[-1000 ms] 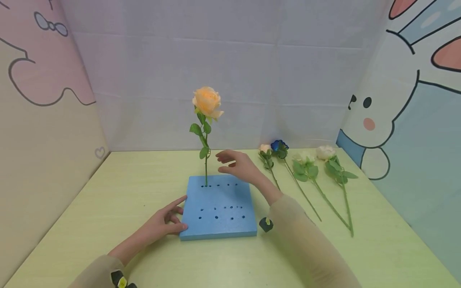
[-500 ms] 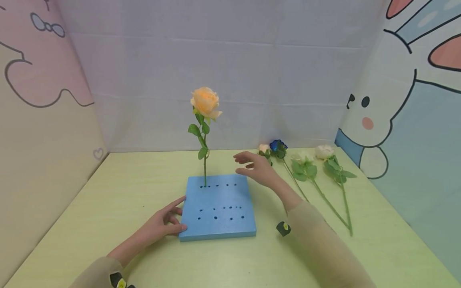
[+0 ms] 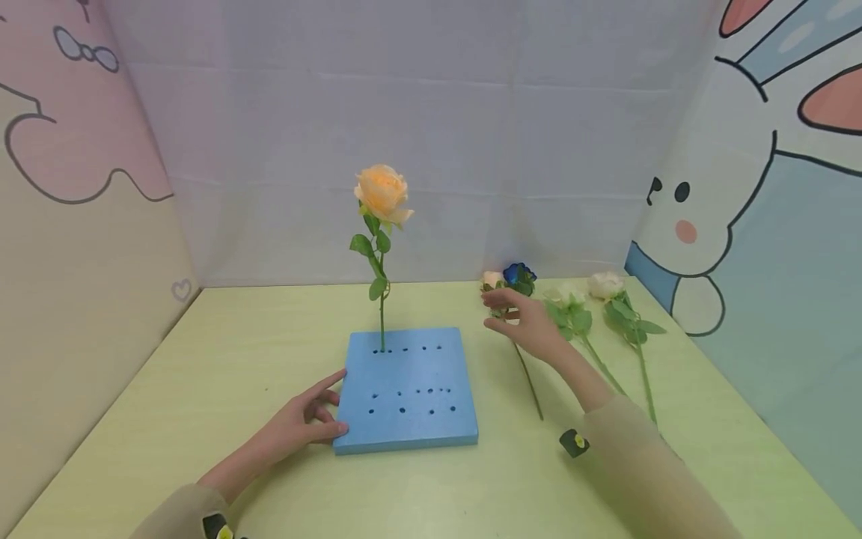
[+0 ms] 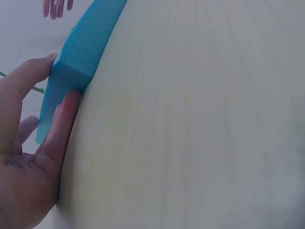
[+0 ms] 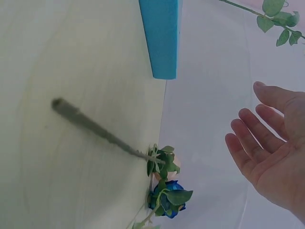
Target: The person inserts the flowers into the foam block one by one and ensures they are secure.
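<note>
A blue foam block (image 3: 414, 373) with several small holes lies on the table. Upright in its back row stands a peach rose (image 3: 381, 193) with green leaves. My left hand (image 3: 303, 419) touches the block's left side, its index finger and thumb spread along the edge, as the left wrist view also shows. To the right, my right hand (image 3: 532, 328) hovers with relaxed, parted fingers and holds nothing. Below it in the head view lies a smaller pale peach rose (image 3: 492, 279), its stem (image 5: 102, 129) visible in the right wrist view. Beside that flower is a blue rose (image 3: 519, 273), its stem hidden behind my right arm.
Farther right on the table (image 3: 168, 389) lie a greenish-white rose (image 3: 567, 303) and a white rose (image 3: 606, 284), their lower stems partly covered by my right arm. A pale cloth wall (image 3: 431, 135) closes off the back, with printed cloth walls at both sides.
My right hand has moved right, from near the upright rose to over the lying pale peach rose. The left hand stays at the block.
</note>
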A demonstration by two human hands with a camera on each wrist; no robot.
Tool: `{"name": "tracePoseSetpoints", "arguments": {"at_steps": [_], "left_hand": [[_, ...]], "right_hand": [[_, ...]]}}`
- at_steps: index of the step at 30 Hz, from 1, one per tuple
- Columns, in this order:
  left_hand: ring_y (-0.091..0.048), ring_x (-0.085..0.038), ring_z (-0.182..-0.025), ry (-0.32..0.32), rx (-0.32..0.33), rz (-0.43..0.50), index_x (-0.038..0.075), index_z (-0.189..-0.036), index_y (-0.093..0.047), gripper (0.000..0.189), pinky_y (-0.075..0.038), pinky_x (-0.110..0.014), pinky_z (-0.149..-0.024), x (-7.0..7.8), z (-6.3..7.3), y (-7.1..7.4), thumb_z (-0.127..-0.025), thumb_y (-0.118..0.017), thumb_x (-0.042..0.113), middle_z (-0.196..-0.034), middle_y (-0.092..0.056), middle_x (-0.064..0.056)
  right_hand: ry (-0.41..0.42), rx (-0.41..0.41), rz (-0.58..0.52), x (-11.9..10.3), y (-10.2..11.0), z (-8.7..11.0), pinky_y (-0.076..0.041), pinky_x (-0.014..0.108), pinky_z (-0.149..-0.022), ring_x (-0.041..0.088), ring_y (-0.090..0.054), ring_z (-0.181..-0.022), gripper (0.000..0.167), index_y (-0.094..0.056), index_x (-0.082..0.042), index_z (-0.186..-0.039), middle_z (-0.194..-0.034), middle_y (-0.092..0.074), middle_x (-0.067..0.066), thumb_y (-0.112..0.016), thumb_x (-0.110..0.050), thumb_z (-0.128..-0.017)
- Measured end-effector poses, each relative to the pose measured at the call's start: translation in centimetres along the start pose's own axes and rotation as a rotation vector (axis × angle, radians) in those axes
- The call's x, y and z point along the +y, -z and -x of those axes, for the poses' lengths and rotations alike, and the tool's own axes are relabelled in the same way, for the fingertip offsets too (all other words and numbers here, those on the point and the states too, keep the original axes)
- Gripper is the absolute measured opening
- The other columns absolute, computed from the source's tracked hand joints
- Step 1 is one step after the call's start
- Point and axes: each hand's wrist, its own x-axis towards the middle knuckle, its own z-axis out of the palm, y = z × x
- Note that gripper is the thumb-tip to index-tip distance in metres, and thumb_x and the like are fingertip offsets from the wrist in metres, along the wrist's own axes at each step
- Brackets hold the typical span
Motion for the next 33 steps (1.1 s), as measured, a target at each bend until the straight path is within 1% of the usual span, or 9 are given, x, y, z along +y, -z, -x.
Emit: {"name": "tracePoseSetpoints", "arguments": {"at_steps": [2, 6, 18, 23, 27, 28, 29, 31, 33], "left_hand": [[-0.06, -0.016, -0.093, 0.005, 0.003, -0.003, 0.026, -0.156, -0.029, 0.091, -0.052, -0.025, -0.071, -0.1, 0.0, -0.1, -0.081, -0.081, 0.032, -0.127, -0.054, -0.013], [-0.059, -0.016, -0.092, -0.016, -0.003, 0.001, 0.023, -0.156, -0.028, 0.091, -0.051, -0.025, -0.07, -0.1, 0.1, -0.1, -0.083, -0.08, 0.031, -0.127, -0.054, -0.014], [-0.06, -0.015, -0.09, -0.036, -0.006, -0.003, 0.02, -0.157, -0.028, 0.09, -0.051, -0.024, -0.07, 0.1, 0.3, 0.0, -0.083, -0.079, 0.03, -0.127, -0.055, -0.015], [-0.06, -0.014, -0.09, -0.026, 0.0, -0.002, 0.022, -0.157, -0.028, 0.09, -0.051, -0.024, -0.072, 0.2, 0.4, 0.2, -0.083, -0.08, 0.031, -0.128, -0.054, -0.014], [-0.06, -0.015, -0.091, -0.031, -0.003, 0.004, 0.022, -0.157, -0.028, 0.09, -0.051, -0.024, -0.071, 0.3, 0.4, 0.1, -0.083, -0.079, 0.03, -0.128, -0.054, -0.014], [-0.06, -0.016, -0.092, -0.033, -0.007, 0.005, 0.022, -0.157, -0.028, 0.09, -0.051, -0.025, -0.071, 0.3, 0.4, 0.1, -0.083, -0.079, 0.03, -0.128, -0.054, -0.014], [-0.059, -0.016, -0.092, -0.032, -0.006, 0.006, 0.022, -0.157, -0.028, 0.09, -0.051, -0.025, -0.07, 0.3, 0.4, 0.0, -0.083, -0.079, 0.03, -0.128, -0.054, -0.014], [-0.059, -0.016, -0.092, -0.023, -0.003, 0.006, 0.023, -0.157, -0.028, 0.09, -0.051, -0.025, -0.07, 0.2, 0.4, 0.0, -0.083, -0.08, 0.03, -0.127, -0.054, -0.013], [-0.059, -0.017, -0.093, -0.022, -0.002, 0.007, 0.023, -0.157, -0.028, 0.09, -0.051, -0.025, -0.07, 0.2, 0.4, -0.1, -0.083, -0.08, 0.03, -0.127, -0.054, -0.013]], "right_hand": [[-0.013, 0.012, 0.021, 0.4, 0.6, 0.5, -0.049, 0.052, -0.099, 0.038, -0.059, -0.121, 0.042, -0.056, -0.006, -0.133, -0.132, -0.062, 0.018, -0.067, -0.017, -0.094], [-0.034, 0.05, 0.056, 1.1, 2.0, 1.5, -0.049, 0.052, -0.098, 0.037, -0.058, -0.123, 0.041, -0.055, -0.006, -0.134, -0.133, -0.061, 0.019, -0.065, -0.017, -0.096], [-0.118, 0.207, 0.189, 3.0, 5.8, 4.9, -0.051, 0.051, -0.094, 0.038, -0.06, -0.118, 0.041, -0.056, -0.004, -0.134, -0.129, -0.063, 0.021, -0.065, -0.018, -0.096], [-0.147, 0.222, 0.226, 3.4, 7.0, 6.4, -0.05, 0.053, -0.095, 0.041, -0.058, -0.12, 0.044, -0.054, -0.002, -0.136, -0.132, -0.061, 0.024, -0.063, -0.022, -0.098], [-0.166, 0.233, 0.252, 4.4, 8.1, 7.5, -0.049, 0.053, -0.096, 0.043, -0.056, -0.121, 0.046, -0.053, -0.002, -0.136, -0.133, -0.059, 0.025, -0.062, -0.026, -0.098], [-0.168, 0.24, 0.259, 4.7, 8.3, 7.7, -0.049, 0.051, -0.095, 0.042, -0.057, -0.121, 0.046, -0.053, -0.002, -0.136, -0.133, -0.059, 0.025, -0.062, -0.027, -0.098], [-0.173, 0.251, 0.266, 4.9, 8.6, 7.9, -0.051, 0.046, -0.094, 0.042, -0.057, -0.12, 0.046, -0.054, -0.002, -0.135, -0.132, -0.06, 0.025, -0.063, -0.027, -0.098], [-0.178, 0.274, 0.282, 5.4, 9.2, 8.2, -0.055, 0.028, -0.088, 0.041, -0.058, -0.117, 0.045, -0.055, -0.001, -0.134, -0.13, -0.061, 0.026, -0.063, -0.026, -0.098], [-0.168, 0.308, 0.29, 5.8, 9.7, 8.5, -0.05, 0.009, -0.082, 0.017, -0.066, -0.11, 0.043, -0.057, 0.0, -0.132, -0.127, -0.063, 0.026, -0.065, -0.023, -0.096]]}}
